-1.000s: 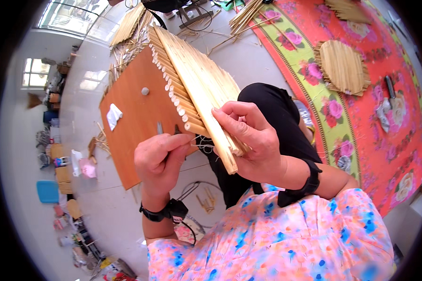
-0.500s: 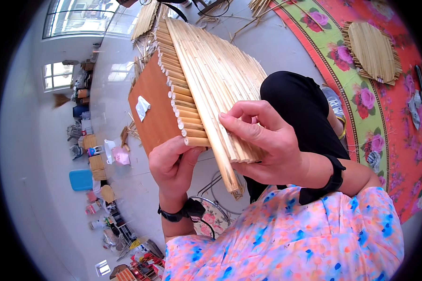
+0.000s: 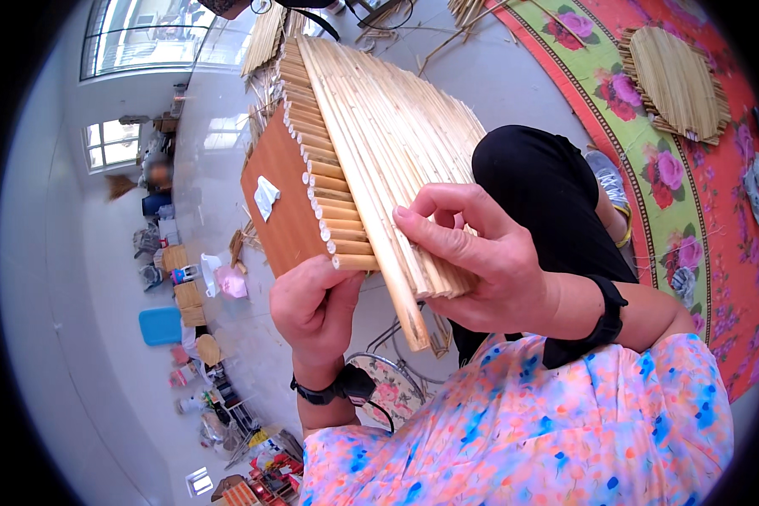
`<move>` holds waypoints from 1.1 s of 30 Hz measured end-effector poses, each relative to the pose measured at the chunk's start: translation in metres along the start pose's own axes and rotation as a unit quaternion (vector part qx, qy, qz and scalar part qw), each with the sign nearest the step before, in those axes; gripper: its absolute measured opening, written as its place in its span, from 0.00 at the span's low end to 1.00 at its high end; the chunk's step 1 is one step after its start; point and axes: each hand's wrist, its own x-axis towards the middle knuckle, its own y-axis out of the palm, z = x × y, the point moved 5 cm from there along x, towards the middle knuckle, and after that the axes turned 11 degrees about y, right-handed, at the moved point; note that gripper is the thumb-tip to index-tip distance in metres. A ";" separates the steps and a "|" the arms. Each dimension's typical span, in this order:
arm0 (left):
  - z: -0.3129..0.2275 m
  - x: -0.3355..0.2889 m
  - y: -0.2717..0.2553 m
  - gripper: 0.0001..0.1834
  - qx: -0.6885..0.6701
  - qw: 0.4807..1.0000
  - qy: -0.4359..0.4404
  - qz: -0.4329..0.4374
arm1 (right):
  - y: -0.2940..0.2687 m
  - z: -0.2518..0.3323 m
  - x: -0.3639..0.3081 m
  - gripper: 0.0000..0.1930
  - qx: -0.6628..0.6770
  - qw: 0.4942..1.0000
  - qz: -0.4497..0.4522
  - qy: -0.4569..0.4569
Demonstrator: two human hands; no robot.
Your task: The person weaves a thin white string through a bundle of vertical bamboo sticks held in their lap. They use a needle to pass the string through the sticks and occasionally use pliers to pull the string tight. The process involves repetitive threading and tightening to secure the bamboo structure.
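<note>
A panel of pale reed stalks [image 3: 405, 126] slants away from me, laid side by side. Shorter cut sticks [image 3: 322, 160] lie crosswise beneath it, their round ends jutting out along its left edge. One longer stalk [image 3: 396, 274] runs along that edge and sticks out toward me. My right hand [image 3: 489, 253] grips the panel's near corner, thumb on top and some fingers underneath. At the nearest cross stick, my left hand [image 3: 316, 308] is closed in a pinch just below its end; what lies between the fingertips is hidden.
Under the panel is a brown board [image 3: 282, 190] with a crumpled white tissue [image 3: 266, 198]. An oval reed mat [image 3: 670, 80] lies on the floral cloth [image 3: 641, 169] at right. A flowered round stool [image 3: 388, 388] stands below my hands. Boxes and a blue tray [image 3: 159, 326] line the left wall.
The view has shifted slightly, so the surroundings sit a little to the right. Both hands keep nearly the same hold, and the left fingers have moved slightly at the stick's end.
</note>
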 end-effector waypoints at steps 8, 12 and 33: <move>-0.001 0.000 0.007 0.04 -0.020 0.999 -0.012 -0.024 | 0.001 0.000 -0.001 0.35 -0.010 1.000 -0.004 -0.002; 0.003 -0.003 0.009 0.05 -0.053 0.998 -0.036 -0.026 | 0.001 0.001 -0.001 0.35 -0.012 1.000 -0.012 -0.004; -0.014 0.016 0.011 0.06 0.052 0.997 0.043 0.048 | -0.002 0.001 -0.003 0.34 -0.032 0.999 -0.012 -0.023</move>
